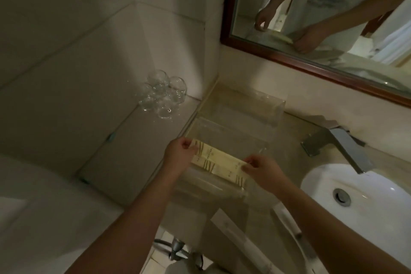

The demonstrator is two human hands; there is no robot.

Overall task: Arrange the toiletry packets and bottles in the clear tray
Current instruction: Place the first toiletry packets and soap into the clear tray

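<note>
Toiletry packets (219, 162) lie in the near end of the clear tray (277, 107), left hand (179, 151) and right hand (260, 168) each pinching one end; I judge an uneven release could skew them

the room is sitting in dim, greenish-grey light. a soft patch is glowing on the tiled wall (169, 51) behind the glasses (162, 93), which are catching tiny sparkles. the sink (367, 207) is gleaming brightest, with glare spotting its bowl, and the faucet (347, 144) is shining dully. the forearms (133, 218) are sinking into shadow low down. everything is looking soft; print on the packets (219, 163) is smearing, and the mirror frame (311, 62) is bowing toward the edges.
</note>
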